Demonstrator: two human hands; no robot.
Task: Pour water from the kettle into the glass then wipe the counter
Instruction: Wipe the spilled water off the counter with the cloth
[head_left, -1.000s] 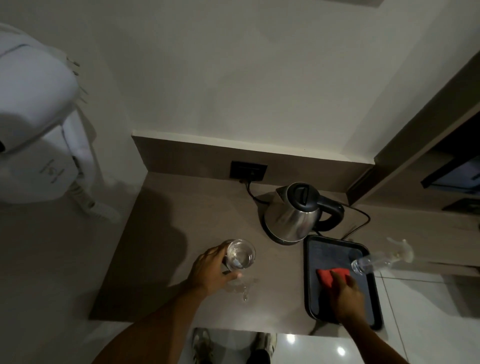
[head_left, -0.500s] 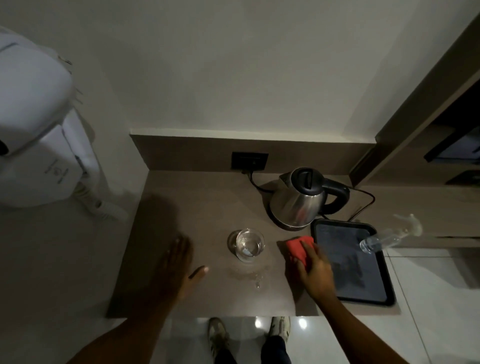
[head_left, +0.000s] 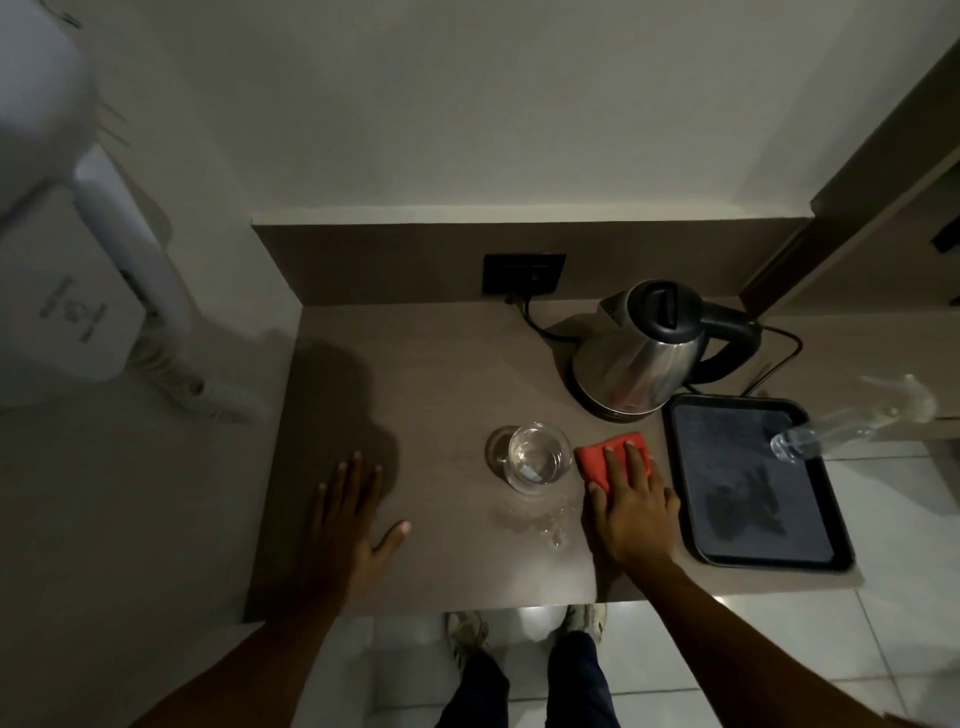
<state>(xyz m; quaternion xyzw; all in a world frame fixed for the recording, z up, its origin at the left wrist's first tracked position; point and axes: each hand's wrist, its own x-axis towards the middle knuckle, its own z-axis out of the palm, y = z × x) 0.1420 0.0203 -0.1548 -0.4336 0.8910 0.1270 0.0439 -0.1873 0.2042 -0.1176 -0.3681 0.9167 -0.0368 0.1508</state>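
A: Starting at the bottom of the frame, what is nearest?

B: Two shoes on a pale tiled floor (head_left: 779, 649), just under the front edge of the brown bench (head_left: 441, 364). Both bare forearms reach up from the lower corners.

A: And the hands?

B: The left hand (head_left: 345, 525) lies flat on the bench, lower left of centre, fingers spread wide and holding nothing. The right hand (head_left: 631, 506) lies palm down, right of centre, its fingers flat on a red cloth (head_left: 597, 457) that it presses to the bench; it is not curled round it.

A: Any water on the surface?

B: A small wet patch (head_left: 545, 525) glints between the two hands, just left of the right hand and just below the glass.

A: Where is the glass?

B: The glass (head_left: 537, 457) stands upright near the middle of the frame, water in it, just left of the cloth. Whether they touch I cannot tell.

A: What is to the right?

B: A black tray (head_left: 831, 556) just beside the right hand, with a dark smudge on its floor. A clear spray bottle (head_left: 810, 441) shows over its upper right corner, blurred.

A: And further back?

B: The steel kettle (head_left: 639, 358) with black lid and handle sits on its base above the cloth and tray, upper right of centre. Its cord runs to a black wall socket (head_left: 523, 273) on the back panel. A white wall-mounted hairdryer (head_left: 78, 260) fills the upper left.
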